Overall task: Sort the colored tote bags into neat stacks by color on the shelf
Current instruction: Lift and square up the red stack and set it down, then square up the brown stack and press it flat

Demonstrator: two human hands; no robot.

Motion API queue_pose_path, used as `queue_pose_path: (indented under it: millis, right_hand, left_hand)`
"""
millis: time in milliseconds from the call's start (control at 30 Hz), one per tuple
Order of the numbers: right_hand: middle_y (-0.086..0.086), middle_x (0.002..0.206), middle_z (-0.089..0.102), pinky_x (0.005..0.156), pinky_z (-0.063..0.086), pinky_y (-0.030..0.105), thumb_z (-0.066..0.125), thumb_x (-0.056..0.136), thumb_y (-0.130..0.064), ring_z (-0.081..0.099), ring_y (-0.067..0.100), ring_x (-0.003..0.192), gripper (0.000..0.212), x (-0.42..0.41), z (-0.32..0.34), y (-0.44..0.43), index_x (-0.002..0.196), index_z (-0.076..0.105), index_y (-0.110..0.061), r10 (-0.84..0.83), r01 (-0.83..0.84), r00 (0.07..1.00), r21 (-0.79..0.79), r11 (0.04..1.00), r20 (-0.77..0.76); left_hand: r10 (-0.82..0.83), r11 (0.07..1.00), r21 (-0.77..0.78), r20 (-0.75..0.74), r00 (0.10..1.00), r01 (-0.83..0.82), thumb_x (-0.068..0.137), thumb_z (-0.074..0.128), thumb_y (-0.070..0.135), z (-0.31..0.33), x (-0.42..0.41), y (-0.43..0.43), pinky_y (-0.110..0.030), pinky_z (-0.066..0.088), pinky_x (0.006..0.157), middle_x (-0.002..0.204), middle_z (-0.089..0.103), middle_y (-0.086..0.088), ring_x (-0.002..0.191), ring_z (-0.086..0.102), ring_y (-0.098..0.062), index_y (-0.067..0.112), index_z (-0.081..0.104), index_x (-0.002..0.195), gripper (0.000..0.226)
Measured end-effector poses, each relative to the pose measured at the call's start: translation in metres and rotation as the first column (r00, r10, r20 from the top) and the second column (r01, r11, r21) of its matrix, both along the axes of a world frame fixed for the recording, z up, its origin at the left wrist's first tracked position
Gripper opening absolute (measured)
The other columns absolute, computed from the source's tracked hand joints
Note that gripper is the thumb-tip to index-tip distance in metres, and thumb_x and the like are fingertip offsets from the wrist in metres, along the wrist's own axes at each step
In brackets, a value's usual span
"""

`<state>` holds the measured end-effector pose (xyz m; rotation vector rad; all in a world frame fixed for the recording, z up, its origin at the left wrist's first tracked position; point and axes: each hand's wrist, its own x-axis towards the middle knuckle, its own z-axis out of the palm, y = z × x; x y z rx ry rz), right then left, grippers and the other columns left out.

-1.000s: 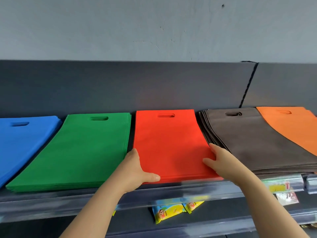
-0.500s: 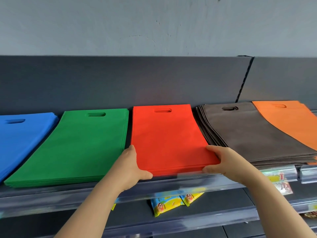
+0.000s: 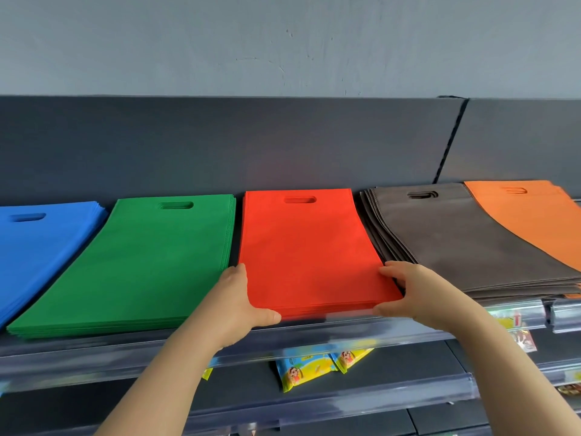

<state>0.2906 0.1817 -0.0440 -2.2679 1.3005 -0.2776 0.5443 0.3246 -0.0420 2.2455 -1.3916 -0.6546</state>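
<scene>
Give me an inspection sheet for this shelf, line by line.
Surface: shelf, dark, with a clear front rail.
Job's things: blue stack, green stack, red stack, brown stack, orange stack, left to right; brown stack is fanned unevenly; orange stack overlaps its right side.
Clutter: nothing seen.
Grippers: left hand presses the red stack's near left corner; right hand grips its near right corner.
Cables: nothing seen.
Surroundings: snack packs on the lower shelf; grey wall above.
</scene>
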Motion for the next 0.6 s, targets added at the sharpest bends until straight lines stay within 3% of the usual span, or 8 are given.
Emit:
queue_pose_path:
  millis: [100, 200, 267, 367, 600]
  right_hand:
    - [-0.014, 0.152, 0.027, 0.098, 0.035, 0.02, 0.074, 0.071, -0.052, 0.037, 0.009, 0.133, 0.084, 0.003, 0.005, 0.0, 0.143, 0.039, -0.025, 0.023, -0.022, 1.0, -0.095, 0.995, 0.01]
    - [-0.008, 0.151, 0.032, 0.107, 0.029, 0.026, 0.06, 0.086, -0.047, 0.032, 0.011, 0.137, 0.065, 0.009, 0.005, -0.003, 0.142, 0.041, -0.021, 0.011, -0.009, 1.0, -0.235, 0.972, 0.009]
    - [-0.003, 0.147, 0.039, 0.105, 0.033, 0.03, 0.056, 0.091, -0.041, 0.038, 0.015, 0.134, 0.056, 0.011, 0.002, -0.006, 0.139, 0.044, -0.018, -0.005, -0.001, 1.0, -0.314, 0.949, -0.018]
    - [-0.001, 0.134, 0.051, 0.092, 0.041, 0.031, 0.054, 0.092, -0.037, 0.048, 0.018, 0.121, 0.047, 0.006, -0.001, -0.01, 0.134, 0.049, -0.015, -0.014, -0.011, 0.998, -0.35, 0.937, -0.068]
    - [0.005, 0.135, 0.05, 0.101, 0.034, 0.03, 0.05, 0.095, -0.034, 0.041, 0.021, 0.128, 0.044, -0.036, 0.005, -0.044, 0.131, 0.05, -0.01, -0.075, 0.02, 0.987, -0.363, 0.931, -0.139]
  left_hand:
    - [-0.004, 0.997, -0.082, 0.084, 0.996, 0.011, 0.08, 0.066, 0.051, 0.006, -0.001, 0.0, -0.03, 0.018, 0.114, 0.159, 0.006, 0.001, 0.144, 0.015, -0.015, 0.015, 0.013, 0.151, 0.096]
    - [0.013, 0.976, -0.212, 0.245, 0.97, 0.041, 0.089, 0.056, 0.049, 0.011, -0.005, -0.007, -0.028, 0.026, 0.11, 0.151, 0.031, 0.003, 0.137, 0.032, -0.014, 0.017, 0.033, 0.146, 0.069]
    - [0.015, 0.962, -0.262, 0.331, 0.944, 0.076, 0.092, 0.053, 0.044, 0.01, -0.008, -0.016, -0.029, 0.031, 0.107, 0.145, 0.042, 0.003, 0.13, 0.04, -0.015, 0.018, 0.041, 0.142, 0.058]
    - [0.014, 0.96, -0.262, 0.397, 0.918, 0.099, 0.094, 0.05, 0.041, 0.008, -0.017, -0.029, -0.032, 0.039, 0.102, 0.137, 0.05, 0.002, 0.119, 0.049, -0.018, 0.018, 0.046, 0.138, 0.05]
    - [-0.027, 0.954, -0.246, 0.501, 0.865, 0.172, 0.094, 0.047, 0.04, 0.012, -0.068, -0.077, -0.034, 0.04, 0.096, 0.126, 0.056, 0.001, 0.112, 0.051, -0.022, 0.02, 0.052, 0.13, 0.041]
